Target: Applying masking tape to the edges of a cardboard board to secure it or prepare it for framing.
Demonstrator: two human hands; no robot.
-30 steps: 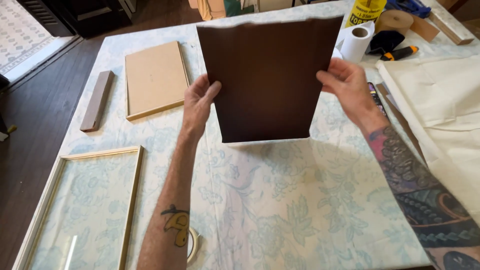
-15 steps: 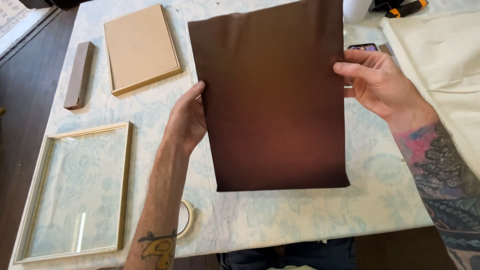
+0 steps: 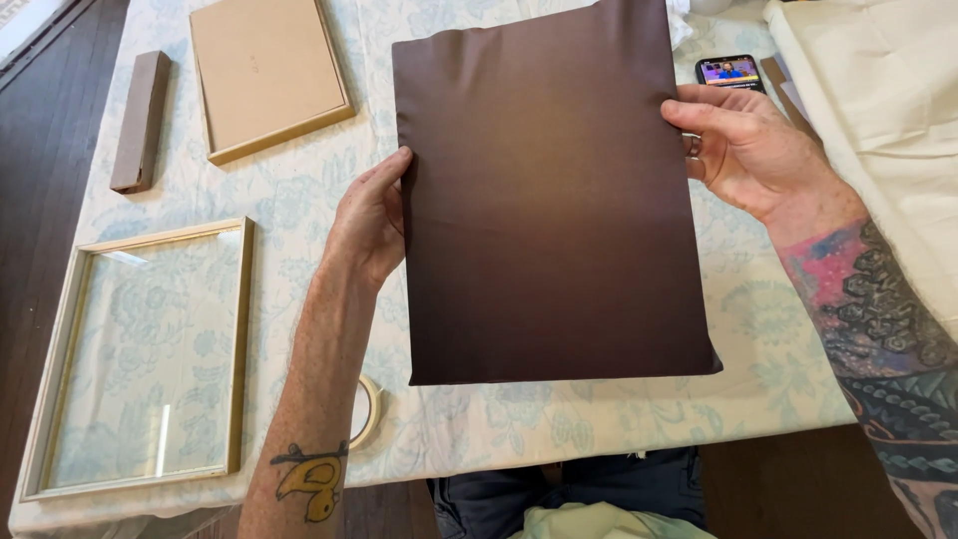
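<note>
A pale floral cloth covers the surface (image 3: 299, 200). Above it, a dark brown fabric-wrapped panel (image 3: 544, 200) is held flat between both hands: left hand (image 3: 371, 220) fingers clamped on its left edge, right hand (image 3: 748, 150) fingers gripping its right edge. Nearby lie a tape roll (image 3: 367, 409), a glazed gold frame (image 3: 140, 359), a backing board (image 3: 267, 72) and a phone (image 3: 729, 71).

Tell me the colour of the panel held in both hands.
Plain dark brown panel, shown in the head view.
</note>
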